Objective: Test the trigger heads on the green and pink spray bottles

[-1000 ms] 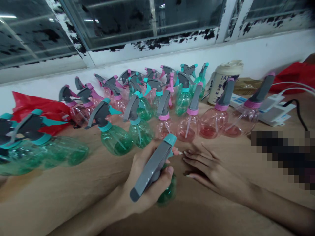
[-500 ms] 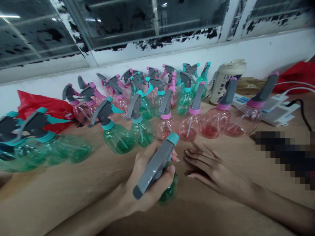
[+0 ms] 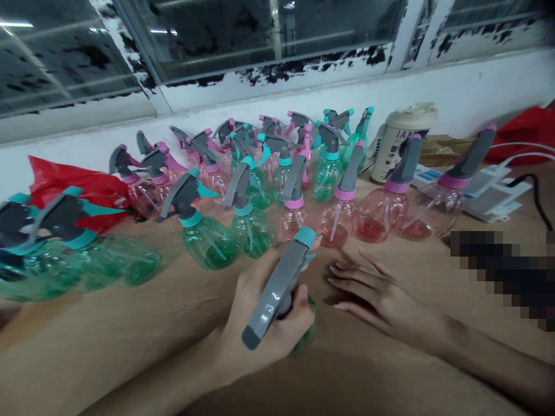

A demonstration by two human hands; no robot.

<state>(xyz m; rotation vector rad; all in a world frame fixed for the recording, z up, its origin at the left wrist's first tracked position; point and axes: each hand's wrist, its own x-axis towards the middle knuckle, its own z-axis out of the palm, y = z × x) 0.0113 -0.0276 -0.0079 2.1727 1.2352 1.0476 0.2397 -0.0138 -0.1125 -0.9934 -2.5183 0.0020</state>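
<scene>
My left hand (image 3: 264,323) is wrapped round the neck of a green spray bottle (image 3: 280,292), whose grey head and teal nozzle point away to the upper right. Most of its green body is hidden behind the hand. Beside it, my right hand (image 3: 377,294) rests low over the table with its fingers stretched out and nothing in them. Just beyond the hands stand a green spray bottle (image 3: 251,231) with a teal collar and a pink spray bottle (image 3: 336,222) with a pink collar, both with some liquid inside.
Several more green and pink spray bottles crowd the wooden table (image 3: 173,329) toward the wall. A red plastic bag (image 3: 78,182) lies at the left. At the back right are a coffee cup (image 3: 401,144), a white power strip (image 3: 489,202) with cables and another red bag (image 3: 526,136).
My left hand has shifted slightly right with the spray bottle, and its fingers have drawn in round the trigger. My right hand has hardly moved.
</scene>
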